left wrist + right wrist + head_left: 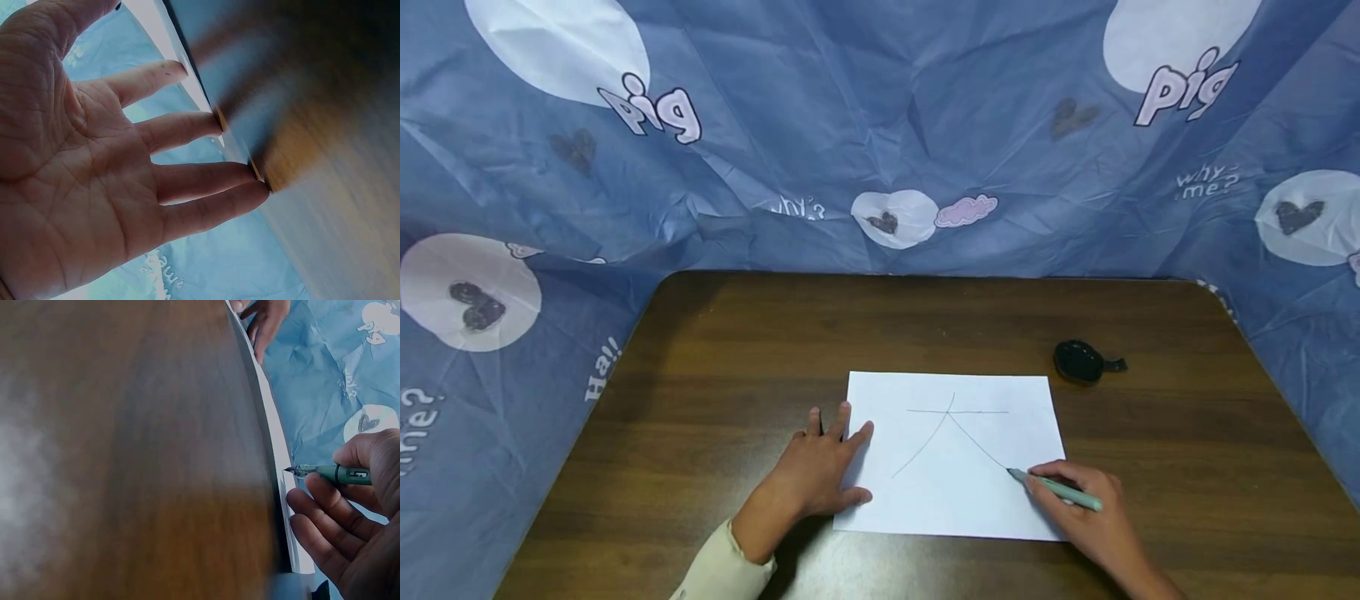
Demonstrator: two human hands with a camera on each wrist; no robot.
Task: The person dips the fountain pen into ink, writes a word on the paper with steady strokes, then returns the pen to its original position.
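A white sheet of paper (955,504) lies on the table, bearing one thin horizontal line and two long slanting strokes that spread downward from it. My right hand (1086,504) pinches a green fountain pen (1063,490) between thumb and fingers; its tip meets the lower end of the right-hand stroke. The right wrist view shows the metal nib of the pen (337,474) at the paper's surface. With fingers spread, my left hand (816,471) rests over the paper's left edge, thumb and some fingertips on the sheet. Its palm (81,169) holds nothing.
A small black pan-shaped dish (1078,362) with a short handle stands beyond the paper's upper right corner. The brown wooden table (737,350) is bordered at the back and sides by a blue printed cloth (820,100).
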